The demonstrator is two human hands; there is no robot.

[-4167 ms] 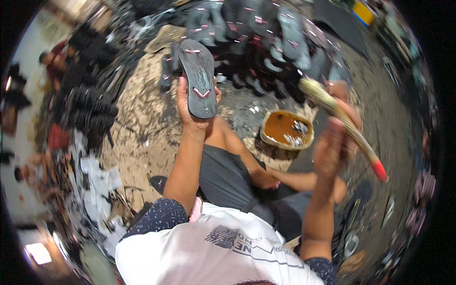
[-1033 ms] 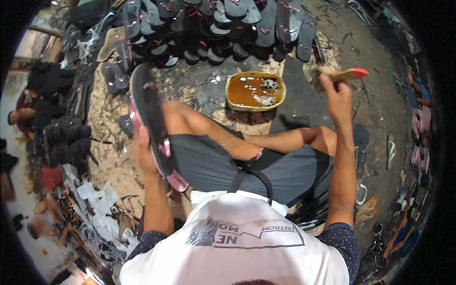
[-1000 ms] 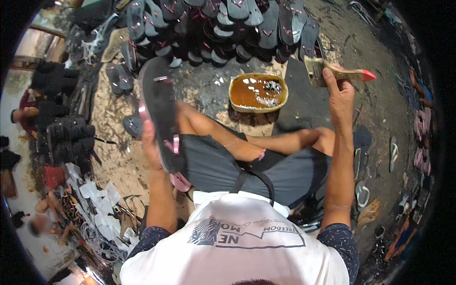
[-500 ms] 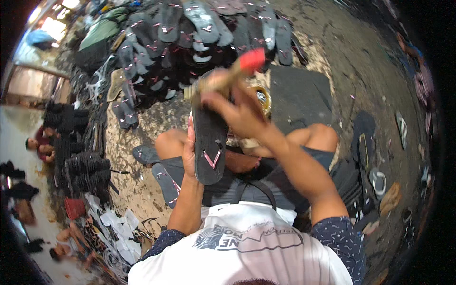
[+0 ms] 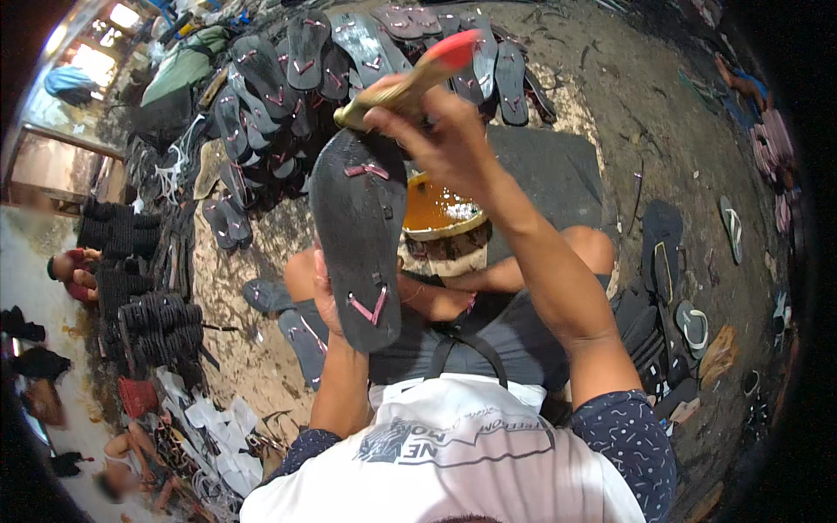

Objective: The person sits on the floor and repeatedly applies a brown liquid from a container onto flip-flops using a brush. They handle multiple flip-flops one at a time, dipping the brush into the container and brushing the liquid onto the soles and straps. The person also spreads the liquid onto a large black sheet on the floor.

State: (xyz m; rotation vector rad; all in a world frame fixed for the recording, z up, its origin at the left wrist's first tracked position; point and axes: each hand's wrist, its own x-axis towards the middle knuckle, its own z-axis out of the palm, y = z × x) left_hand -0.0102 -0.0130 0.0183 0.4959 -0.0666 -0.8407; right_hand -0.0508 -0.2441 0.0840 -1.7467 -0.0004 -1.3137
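In my left hand [image 5: 324, 292] is a black flip-flop [image 5: 356, 231], gripped along its left edge with its broad face toward me. Pink strap pieces show near its far and near ends. My right hand [image 5: 440, 131] is closed round a wooden-handled brush [image 5: 394, 96] with a red handle end. The brush's working end is at the sole's far tip; whether it touches cannot be made out. Below my right wrist stands a round bowl [image 5: 446, 233] of glossy amber liquid, partly hidden by the hand and the sole.
Many finished-looking black flip-flops [image 5: 257, 74] lie piled beyond my hands. A dark flat board [image 5: 549, 174] is right of the bowl. Loose sandals [image 5: 693, 327] lie on the right, stacked black straps or soles [image 5: 161, 322] on the left. Other people [image 5: 74, 270] sit at far left.
The brush has moved from across the upper sole to its far tip. The flip-flop has shifted left and turned its face more toward me, and more of the bowl shows.
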